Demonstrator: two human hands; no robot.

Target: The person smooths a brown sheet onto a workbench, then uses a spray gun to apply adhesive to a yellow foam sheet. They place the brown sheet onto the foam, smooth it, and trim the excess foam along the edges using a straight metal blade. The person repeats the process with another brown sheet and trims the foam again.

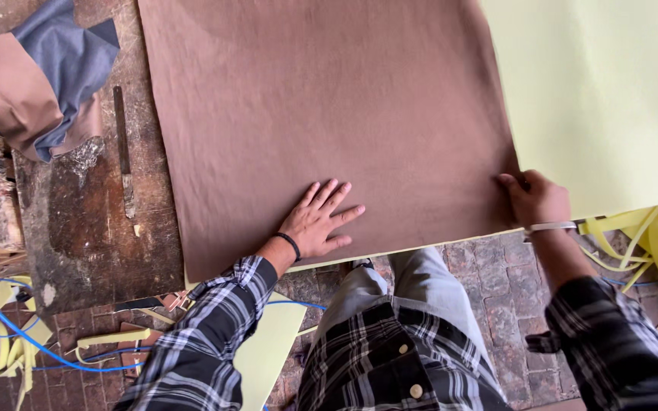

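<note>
While the camera looks straight down past a checked flannel shirt and grey trousers, both hands are on the work, and nearest us the left hand [317, 222] lies flat, palm down, fingers spread wide and pointing up and to the right, gripping nothing, just pressing on the large brown fabric sheet [321, 106] close to its near edge. Over on the other side the right hand [536, 199] is curled at the sheet's near right corner, thumb and fingers pinched on the edge there; whether it grips the brown layer alone or the pale yellow foam sheet [611, 91] with it I cannot tell. That brown sheet runs away from both hands toward the far side of the dark worn wooden worktable [78, 221], its near edge running left to right between the two hands, tilted slightly, with a thin yellow line peeking out beneath it. It looks matte, faintly creased, soft. The right hand is the one at the corner; the left sits further in. Off left, loose pale yellow foam strips [9, 342] tangle with a blue cord [17, 331] on the brick floor, a long dark metal blade [123, 144] lies on the table, and farthest back a crumpled brown and grey fabric bundle [39, 76].
</note>
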